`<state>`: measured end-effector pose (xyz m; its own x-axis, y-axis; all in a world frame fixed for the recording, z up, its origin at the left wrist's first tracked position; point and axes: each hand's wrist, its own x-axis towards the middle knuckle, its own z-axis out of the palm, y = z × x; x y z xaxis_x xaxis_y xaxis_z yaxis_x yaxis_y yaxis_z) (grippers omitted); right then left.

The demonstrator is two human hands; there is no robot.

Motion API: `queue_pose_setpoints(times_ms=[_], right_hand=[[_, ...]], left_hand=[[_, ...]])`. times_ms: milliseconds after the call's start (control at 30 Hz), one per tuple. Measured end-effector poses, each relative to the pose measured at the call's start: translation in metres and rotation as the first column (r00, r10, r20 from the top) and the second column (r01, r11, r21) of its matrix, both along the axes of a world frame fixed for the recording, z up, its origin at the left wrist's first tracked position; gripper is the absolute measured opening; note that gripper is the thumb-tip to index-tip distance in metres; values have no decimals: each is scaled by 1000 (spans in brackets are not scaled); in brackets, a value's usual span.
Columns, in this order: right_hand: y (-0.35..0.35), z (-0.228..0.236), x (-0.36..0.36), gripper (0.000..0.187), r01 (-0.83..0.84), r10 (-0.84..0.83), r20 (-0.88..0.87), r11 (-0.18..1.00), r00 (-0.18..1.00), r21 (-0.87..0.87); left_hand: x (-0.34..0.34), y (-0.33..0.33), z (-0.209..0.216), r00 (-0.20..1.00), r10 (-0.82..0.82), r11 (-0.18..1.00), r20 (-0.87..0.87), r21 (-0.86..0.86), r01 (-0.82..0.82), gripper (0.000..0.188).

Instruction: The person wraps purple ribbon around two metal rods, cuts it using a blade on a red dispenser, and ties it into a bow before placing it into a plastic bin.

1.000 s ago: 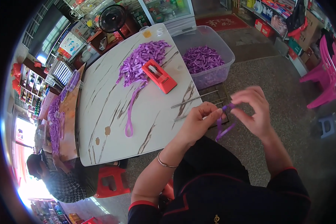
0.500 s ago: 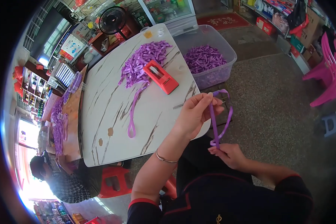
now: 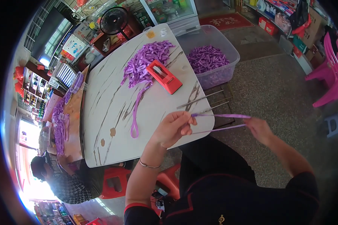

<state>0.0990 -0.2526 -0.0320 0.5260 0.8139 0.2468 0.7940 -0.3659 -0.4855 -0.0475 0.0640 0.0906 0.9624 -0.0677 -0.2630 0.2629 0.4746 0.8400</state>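
A narrow purple ribbon (image 3: 223, 116) is stretched in two strands between my hands, just past the table's near right corner. My left hand (image 3: 172, 128) pinches one end of it above the tabletop. Beyond the table edge, over the floor, my right hand (image 3: 260, 130) grips the other end, a little smeared by motion. Thin metal rods (image 3: 201, 101) stick out from the table edge beyond my left hand. On the table lie a heap of purple ribbon pieces (image 3: 146, 62), a red tape dispenser (image 3: 164, 77) against it, and a looped purple ribbon (image 3: 134, 129) trailing toward me.
A clear plastic bin (image 3: 218, 77) full of purple pieces stands right of the marble-patterned table (image 3: 101, 97). At left, another person (image 3: 64, 183) sits by a wooden table (image 3: 73, 127) with more purple ribbon. Red stools (image 3: 114, 183) and a pink chair (image 3: 328, 75) stand around.
My left hand has moved left and down over the table, my right hand outward and up. The ribbon, formerly a slack upright loop, is drawn out sideways. The metal rods show more.
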Motion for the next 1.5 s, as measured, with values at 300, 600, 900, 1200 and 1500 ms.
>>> queue_pose_setpoints(times_ms=[300, 600, 900, 1200, 1500], right_hand=[[25, 74, 31, 42, 69, -60, 149, 996, 987, -61], [45, 103, 30, 36, -28, -17, -224, 981, 974, -193], [86, 78, -27, 25, -45, 118, -518, 988, 847, 151], [126, 99, -80, 24, 137, 327, -900, 916, 289, 377], [126, 120, -57, 9, -197, 303, -395, 938, 867, 287]], left_hand=[[-42, 3, -25, 964, -184, 932, -193, 279, 234, 22], [-57, 6, -22, 972, -204, 967, -115, 132, 218, 20], [-42, -13, -11, 994, -104, 988, -14, -112, 102, 19], [-37, -11, -9, 996, -71, 991, -54, -118, 65, 19], [-30, -10, -2, 986, -146, 989, -75, 4, 147, 18]])
